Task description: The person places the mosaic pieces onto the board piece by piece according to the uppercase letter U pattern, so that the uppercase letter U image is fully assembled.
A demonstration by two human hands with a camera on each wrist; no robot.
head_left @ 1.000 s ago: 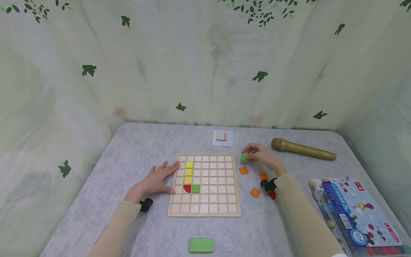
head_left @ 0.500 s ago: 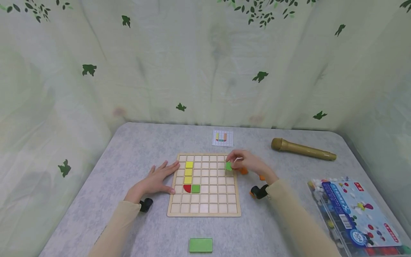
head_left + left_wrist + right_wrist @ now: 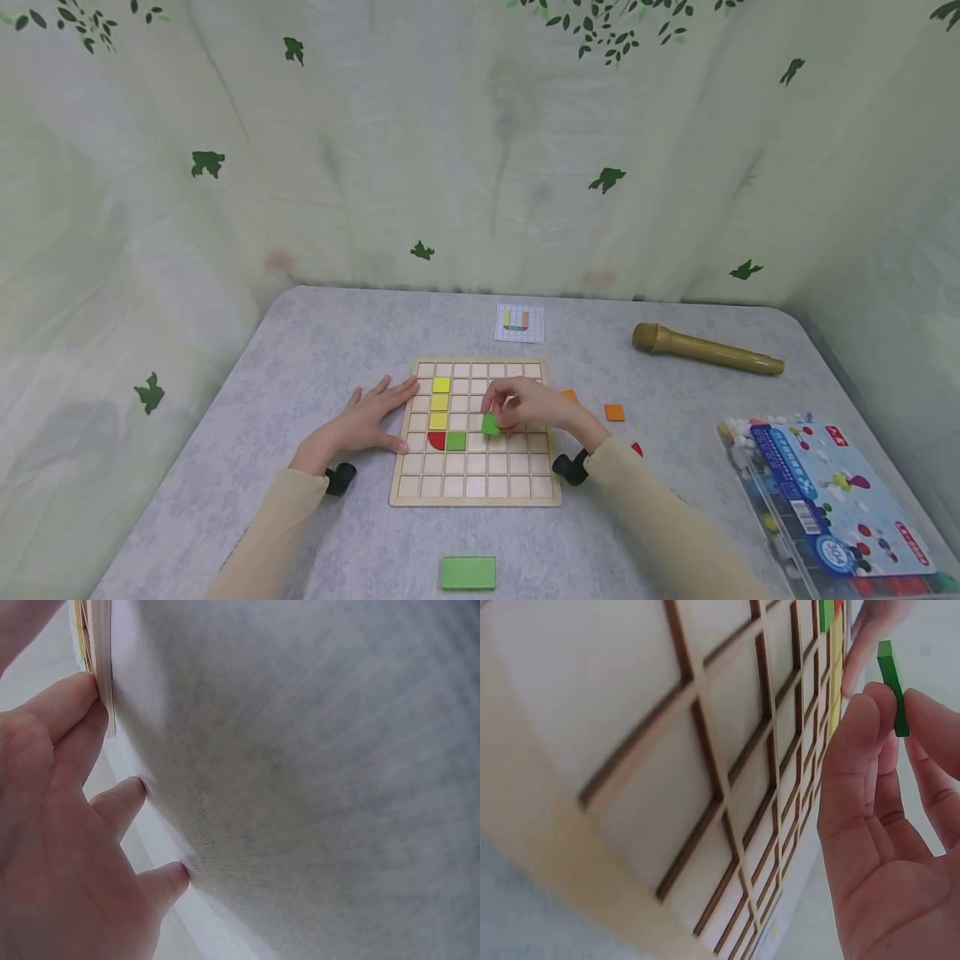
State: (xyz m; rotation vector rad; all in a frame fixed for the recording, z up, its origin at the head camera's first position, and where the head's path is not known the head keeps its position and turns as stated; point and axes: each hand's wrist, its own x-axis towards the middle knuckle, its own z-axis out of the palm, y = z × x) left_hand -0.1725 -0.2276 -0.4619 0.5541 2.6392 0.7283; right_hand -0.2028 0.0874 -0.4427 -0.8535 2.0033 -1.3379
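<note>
A wooden grid board [image 3: 476, 502] lies on the table, holding a column of yellow square tiles [image 3: 439, 403], a red rounded tile [image 3: 437, 440] and a green square tile [image 3: 456, 441]. Over the board's middle, my right hand [image 3: 528, 403] pinches another green tile [image 3: 490, 424] between thumb and fingers. In the right wrist view that green tile [image 3: 893, 688] stands on edge, apart from the grid. My left hand [image 3: 363, 421] rests with spread fingers at the board's left edge; in the left wrist view its fingertips [image 3: 84, 684] touch the board's side.
Orange tiles [image 3: 614, 412] and a partly hidden red tile [image 3: 637, 448] lie right of the board. Behind it is a pattern card [image 3: 519, 323]. A green block [image 3: 468, 572] lies in front, a gold microphone [image 3: 708, 348] at back right, and a boxed set [image 3: 847, 500] at right.
My right hand has carried the green tile leftward and nearer, from beside the board's upper right to over its middle. The left hand has stayed put.
</note>
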